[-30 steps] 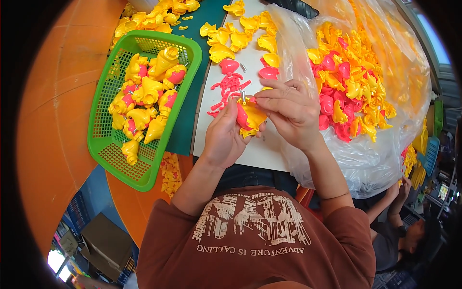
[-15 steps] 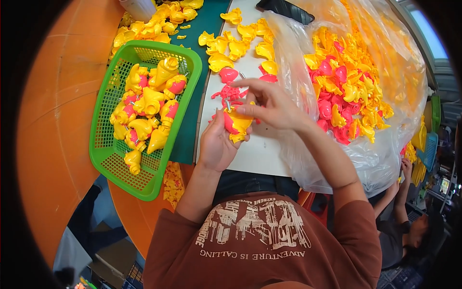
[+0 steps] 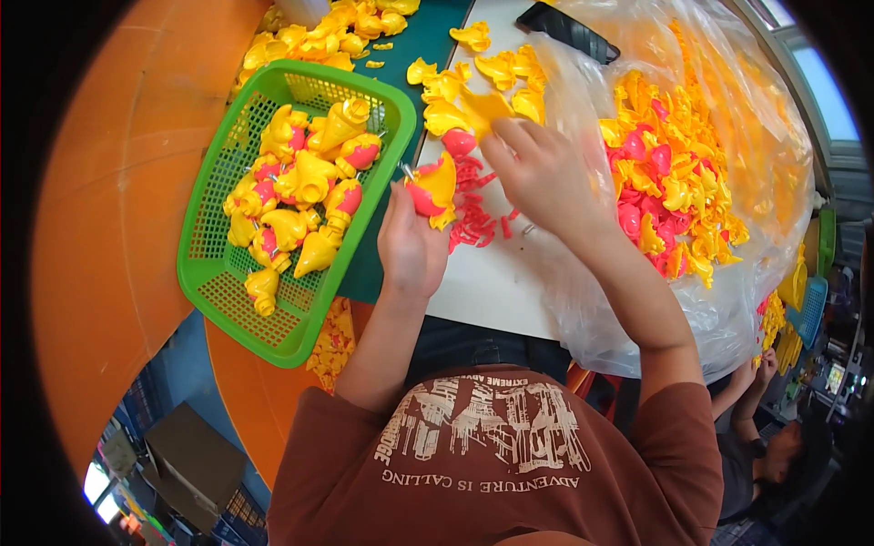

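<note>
My left hand [image 3: 409, 250] is closed around a yellow-and-pink plastic toy part [image 3: 431, 191] with a small metal pin sticking out at its upper left. My right hand [image 3: 539, 173], fingers pinched, grips a yellow plastic shell piece [image 3: 488, 109] over the loose yellow shells [image 3: 444, 84] at the far side of the white board. The held shell is slightly blurred. Just below it lies a single pink shell [image 3: 458, 142]. Between my hands, small pink plastic pieces [image 3: 473, 218] are scattered on the white board [image 3: 496, 291].
On the left, a green basket [image 3: 187, 246] holds several yellow-and-pink toy parts. A clear plastic bag [image 3: 583, 300] heaped with yellow and pink shells spreads on the right. A black phone [image 3: 569, 33] lies at the back. Another person's hands [image 3: 756, 373] work at the far right.
My right hand has left the toy part, moved away to the far side, and now grips a yellow shell. My left hand still holds the toy part. The view has shifted slightly.
</note>
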Demonstrator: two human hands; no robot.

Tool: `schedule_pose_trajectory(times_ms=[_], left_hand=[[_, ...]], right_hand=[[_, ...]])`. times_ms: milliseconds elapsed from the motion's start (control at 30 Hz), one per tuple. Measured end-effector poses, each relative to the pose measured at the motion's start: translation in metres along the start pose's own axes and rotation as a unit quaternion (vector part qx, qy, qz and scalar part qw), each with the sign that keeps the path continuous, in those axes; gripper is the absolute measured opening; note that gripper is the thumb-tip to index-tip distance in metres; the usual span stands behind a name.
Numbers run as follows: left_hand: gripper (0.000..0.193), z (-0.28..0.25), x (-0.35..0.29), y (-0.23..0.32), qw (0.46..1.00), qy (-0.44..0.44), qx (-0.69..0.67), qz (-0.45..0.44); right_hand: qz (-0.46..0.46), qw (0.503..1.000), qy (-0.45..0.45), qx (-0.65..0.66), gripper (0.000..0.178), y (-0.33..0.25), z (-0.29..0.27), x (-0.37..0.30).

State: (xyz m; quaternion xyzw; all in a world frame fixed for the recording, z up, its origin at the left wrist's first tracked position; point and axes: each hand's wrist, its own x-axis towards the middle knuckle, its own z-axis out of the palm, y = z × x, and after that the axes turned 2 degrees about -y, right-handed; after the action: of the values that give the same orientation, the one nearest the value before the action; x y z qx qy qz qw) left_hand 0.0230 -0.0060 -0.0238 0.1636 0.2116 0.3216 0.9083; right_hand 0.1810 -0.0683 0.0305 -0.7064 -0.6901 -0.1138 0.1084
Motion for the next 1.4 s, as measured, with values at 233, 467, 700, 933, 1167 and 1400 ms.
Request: schedule_pose_trajectory(times_ms=[233, 467, 700, 933, 1167, 1400], left_hand=[[0.052, 0.026, -0.002, -0.018, 0.999, -0.031, 0.033, -0.017], [0.049, 0.042, -0.016, -0.018, 0.995, -0.076, -0.020, -0.057], [0.044, 0.045, -0.014, -0.034, 0.998, -0.033, 0.049, 0.001], [0.050, 0.044, -0.016, -0.026, 0.996, -0.072, 0.007, -0.052], [0.052, 0.043, -0.015, -0.024, 0.991, -0.083, -0.034, -0.102], [0.043, 0.047, -0.015, -0.024, 0.996, -0.080, 0.007, -0.034]], right_hand=[[-0.136, 0.989, 0.063, 0.019, 0.027, -0.040, -0.039, -0.031], [-0.123, 0.986, 0.105, 0.048, 0.031, -0.041, -0.047, -0.052], [-0.079, 0.992, 0.097, -0.008, 0.030, -0.035, -0.045, -0.061], [-0.134, 0.984, 0.089, 0.078, 0.037, -0.030, -0.045, -0.054], [0.066, 0.960, 0.171, 0.211, 0.055, -0.029, -0.040, -0.050], [0.046, 0.939, 0.178, 0.290, 0.056, -0.022, -0.032, -0.064]])
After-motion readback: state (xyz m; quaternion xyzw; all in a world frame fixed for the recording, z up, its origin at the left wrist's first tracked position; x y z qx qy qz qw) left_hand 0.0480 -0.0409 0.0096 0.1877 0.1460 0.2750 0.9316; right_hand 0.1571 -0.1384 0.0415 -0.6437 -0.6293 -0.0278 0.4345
